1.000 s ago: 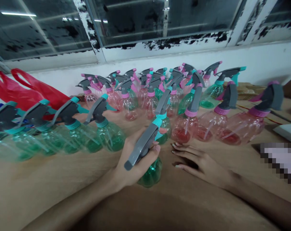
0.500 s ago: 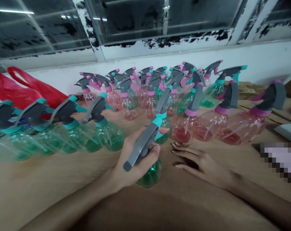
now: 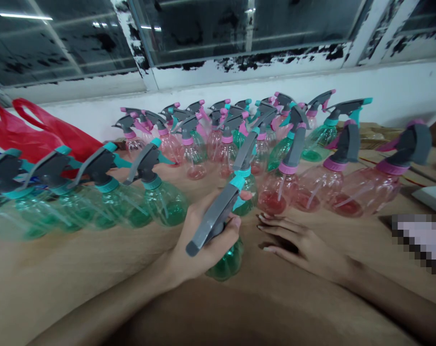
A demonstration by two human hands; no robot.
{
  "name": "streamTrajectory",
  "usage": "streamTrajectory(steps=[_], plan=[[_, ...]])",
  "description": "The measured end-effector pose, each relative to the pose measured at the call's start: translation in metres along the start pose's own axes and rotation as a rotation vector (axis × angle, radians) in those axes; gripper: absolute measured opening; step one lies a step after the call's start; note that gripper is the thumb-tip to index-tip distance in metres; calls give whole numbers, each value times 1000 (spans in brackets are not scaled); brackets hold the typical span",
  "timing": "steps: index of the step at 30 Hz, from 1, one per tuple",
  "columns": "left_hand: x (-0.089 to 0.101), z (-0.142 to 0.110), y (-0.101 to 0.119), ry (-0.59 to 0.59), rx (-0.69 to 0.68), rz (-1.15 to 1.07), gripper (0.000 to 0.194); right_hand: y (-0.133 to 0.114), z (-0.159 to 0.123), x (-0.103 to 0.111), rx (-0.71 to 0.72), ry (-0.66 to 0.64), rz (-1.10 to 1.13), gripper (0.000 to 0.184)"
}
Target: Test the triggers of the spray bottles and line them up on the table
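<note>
A green spray bottle (image 3: 227,263) with a grey and teal trigger head stands upright on the table (image 3: 297,302) in front of me. My left hand (image 3: 203,235) is wrapped around it just below the head, hiding its neck. To the right, my right hand (image 3: 297,240) rests on the tabletop with its fingers stretched out and nothing in them. Just beyond that hand is a pink spray bottle (image 3: 275,192). Another green spray bottle (image 3: 245,192) stands directly behind the held one, partly covered by it.
Several green spray bottles (image 3: 163,204) line up on the left. More pink bottles (image 3: 365,192) stand at the right, and a mixed cluster fills the back by the white wall (image 3: 412,91). A red plastic bag (image 3: 41,139) lies back left. A pixelated patch covers something at far right.
</note>
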State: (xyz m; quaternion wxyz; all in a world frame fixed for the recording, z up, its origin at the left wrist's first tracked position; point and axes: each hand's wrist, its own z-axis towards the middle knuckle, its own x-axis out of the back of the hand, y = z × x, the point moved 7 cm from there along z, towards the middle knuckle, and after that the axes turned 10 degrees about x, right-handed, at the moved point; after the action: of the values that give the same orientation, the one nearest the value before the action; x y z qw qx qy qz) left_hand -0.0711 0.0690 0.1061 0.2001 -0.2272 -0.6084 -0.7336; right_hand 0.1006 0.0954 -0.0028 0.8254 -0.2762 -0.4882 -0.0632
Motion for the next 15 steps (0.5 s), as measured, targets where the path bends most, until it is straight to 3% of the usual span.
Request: streamTrajectory(steps=[10,15], plan=[[2,0,-1,13,-6,-5,10,1,0,-1,4,-5,-4,41],[1,0,1,-15,15,-8,21,1,0,-1,1,-4,5,40]])
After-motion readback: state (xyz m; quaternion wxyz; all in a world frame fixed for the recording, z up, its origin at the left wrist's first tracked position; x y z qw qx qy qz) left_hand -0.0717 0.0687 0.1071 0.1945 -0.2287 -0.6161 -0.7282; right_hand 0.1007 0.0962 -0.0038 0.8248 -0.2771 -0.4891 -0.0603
